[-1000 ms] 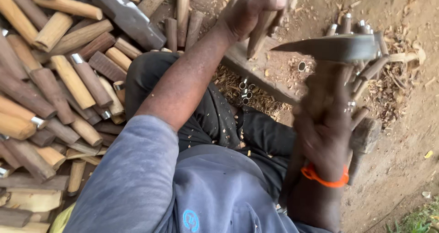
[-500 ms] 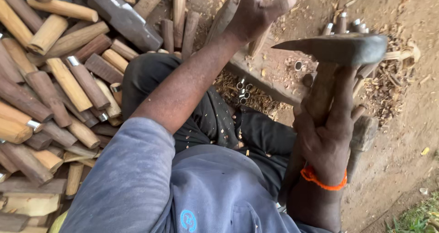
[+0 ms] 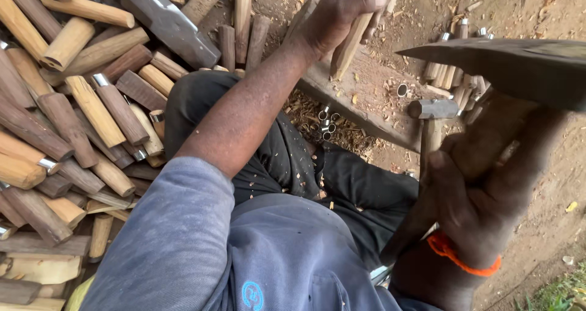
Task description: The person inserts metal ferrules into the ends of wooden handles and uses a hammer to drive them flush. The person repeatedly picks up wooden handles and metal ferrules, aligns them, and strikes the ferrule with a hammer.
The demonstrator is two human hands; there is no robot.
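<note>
nearest, at four o'clock, the right hand point(image 3: 482, 189) is wrapped tight around the handle of a raised adze point(image 3: 519, 64) whose dark blade spans two o'clock, while farther off at twelve the left hand point(image 3: 342, 12) clamps a wooden peg point(image 3: 349, 45) upright on the plank point(image 3: 366, 103), beside a pile of wooden handles point(image 3: 73, 115) at nine o'clock.

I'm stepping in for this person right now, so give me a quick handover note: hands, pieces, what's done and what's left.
Left hand: gripped on a wooden peg, held upright with its lower end on the wooden block.
Right hand: gripped on a raised hatchet, blade above the peg.
Nearby: small hammer and metal rings by the block; pile of shaped handles at the left.
Done: many handles in the pile, some ferruled.
Left: this peg's shaping looks unfinished.
</note>
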